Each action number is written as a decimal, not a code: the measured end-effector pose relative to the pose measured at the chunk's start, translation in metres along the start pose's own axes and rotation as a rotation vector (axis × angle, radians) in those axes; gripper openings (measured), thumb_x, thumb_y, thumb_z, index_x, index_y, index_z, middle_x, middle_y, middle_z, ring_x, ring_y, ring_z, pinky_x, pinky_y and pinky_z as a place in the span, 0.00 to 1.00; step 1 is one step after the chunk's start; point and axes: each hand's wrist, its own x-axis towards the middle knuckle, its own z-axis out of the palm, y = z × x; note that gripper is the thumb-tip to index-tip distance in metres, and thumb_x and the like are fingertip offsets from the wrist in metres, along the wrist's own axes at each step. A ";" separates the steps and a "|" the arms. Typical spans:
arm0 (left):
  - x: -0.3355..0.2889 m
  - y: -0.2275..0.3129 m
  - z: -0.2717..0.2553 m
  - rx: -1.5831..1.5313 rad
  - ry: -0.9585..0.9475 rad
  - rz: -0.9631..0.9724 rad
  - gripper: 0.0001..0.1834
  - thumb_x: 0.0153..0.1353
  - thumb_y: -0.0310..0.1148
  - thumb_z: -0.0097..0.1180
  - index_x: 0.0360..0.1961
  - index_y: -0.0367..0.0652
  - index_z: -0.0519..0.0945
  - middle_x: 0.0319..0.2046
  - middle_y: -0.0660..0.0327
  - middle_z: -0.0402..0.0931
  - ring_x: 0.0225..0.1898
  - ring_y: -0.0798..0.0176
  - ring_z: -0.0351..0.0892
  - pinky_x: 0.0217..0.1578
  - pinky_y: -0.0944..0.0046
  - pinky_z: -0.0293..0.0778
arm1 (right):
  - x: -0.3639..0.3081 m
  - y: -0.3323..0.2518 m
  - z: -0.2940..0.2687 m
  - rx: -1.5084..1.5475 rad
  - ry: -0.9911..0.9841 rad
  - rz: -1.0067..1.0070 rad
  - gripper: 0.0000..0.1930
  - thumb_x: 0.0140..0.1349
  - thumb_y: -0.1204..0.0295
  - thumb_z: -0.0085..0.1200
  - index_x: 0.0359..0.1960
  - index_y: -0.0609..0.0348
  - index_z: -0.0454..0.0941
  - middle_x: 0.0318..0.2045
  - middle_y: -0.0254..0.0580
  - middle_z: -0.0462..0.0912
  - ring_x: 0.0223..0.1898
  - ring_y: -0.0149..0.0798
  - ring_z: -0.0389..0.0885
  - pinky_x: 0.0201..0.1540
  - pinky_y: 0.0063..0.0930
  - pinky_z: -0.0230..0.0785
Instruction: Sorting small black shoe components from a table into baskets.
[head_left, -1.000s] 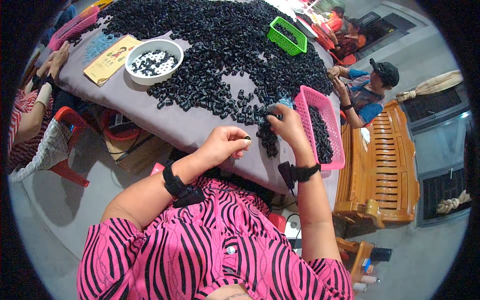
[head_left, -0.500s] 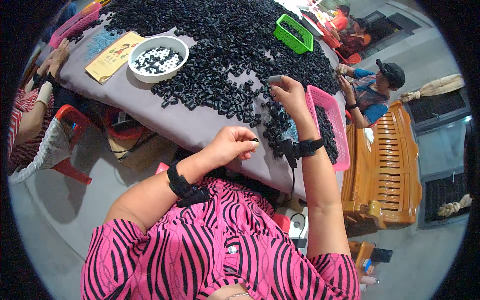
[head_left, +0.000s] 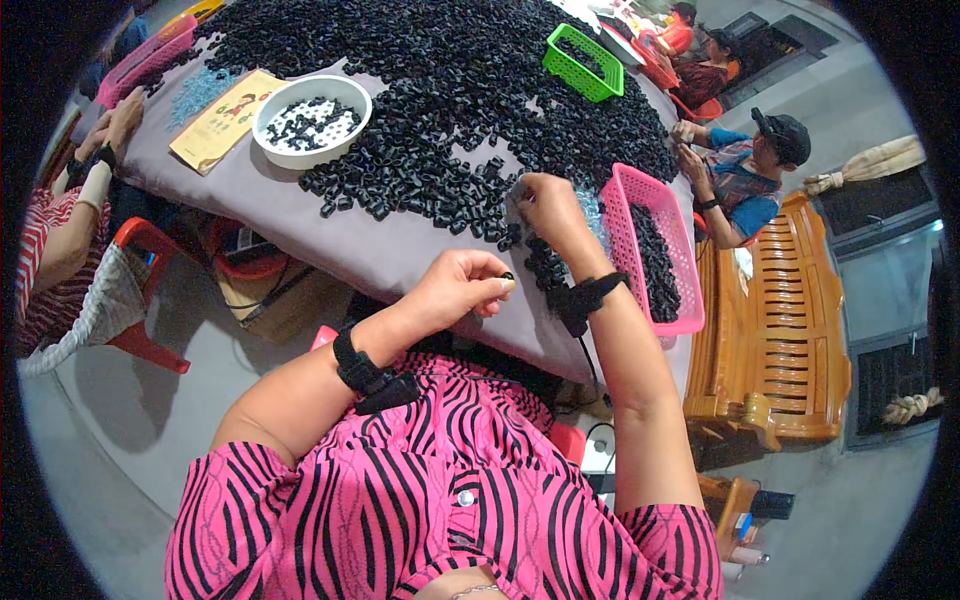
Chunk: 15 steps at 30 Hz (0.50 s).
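Observation:
My left hand [head_left: 458, 288] is closed above the table's near edge, with a small black plastic piece [head_left: 508, 277] pinched between thumb and forefinger. My right hand [head_left: 553, 212] reaches down at the near edge of a wide pile of small black tubular plastic pieces [head_left: 420, 160]. Its fingers are curled and a grey covering shows at a fingertip; whatever they hold is hidden. Beside my right wrist a pink basket [head_left: 690, 285] holds more black pieces. Clear bluish strands or bits [head_left: 590, 215] lie between that hand and the basket. Black straps circle both wrists.
A white round basin [head_left: 365, 112] with black pieces stands left on the grey cloth [head_left: 250, 205], next to a yellow booklet [head_left: 222, 125]. A green basket [head_left: 600, 92] sits far right. Co-workers [head_left: 765, 165] sit around the table. A wooden bench [head_left: 790, 320] is at right.
My right hand has moved left and turned downward, its fingers now curled at the pile. My left hand stays nearly in place, pinching the small black piece.

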 end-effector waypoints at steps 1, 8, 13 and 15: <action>0.000 0.001 0.000 0.000 0.002 0.001 0.08 0.63 0.32 0.57 0.38 0.38 0.79 0.28 0.65 0.79 0.26 0.74 0.77 0.29 0.73 0.75 | 0.000 -0.001 0.003 0.018 0.009 -0.009 0.10 0.47 0.82 0.50 0.33 0.64 0.78 0.31 0.59 0.80 0.38 0.60 0.79 0.42 0.47 0.71; -0.001 0.006 0.003 0.005 -0.014 -0.023 0.08 0.62 0.32 0.57 0.38 0.39 0.79 0.28 0.65 0.79 0.26 0.74 0.77 0.28 0.73 0.74 | -0.015 0.002 -0.012 0.269 -0.005 0.105 0.13 0.46 0.81 0.53 0.36 0.62 0.78 0.28 0.53 0.81 0.34 0.49 0.82 0.38 0.36 0.73; 0.001 0.000 0.000 -0.010 -0.015 -0.032 0.08 0.62 0.32 0.57 0.39 0.38 0.79 0.28 0.65 0.79 0.25 0.74 0.77 0.27 0.73 0.73 | -0.059 -0.019 -0.029 0.799 -0.138 0.144 0.12 0.54 0.83 0.55 0.41 0.64 0.78 0.36 0.31 0.81 0.39 0.25 0.78 0.44 0.21 0.71; 0.000 -0.001 0.000 0.003 0.034 0.016 0.08 0.62 0.32 0.57 0.36 0.38 0.80 0.25 0.67 0.78 0.24 0.75 0.76 0.26 0.74 0.73 | -0.078 -0.028 -0.030 0.913 -0.163 0.184 0.12 0.55 0.82 0.56 0.42 0.64 0.77 0.36 0.34 0.81 0.38 0.25 0.79 0.42 0.20 0.71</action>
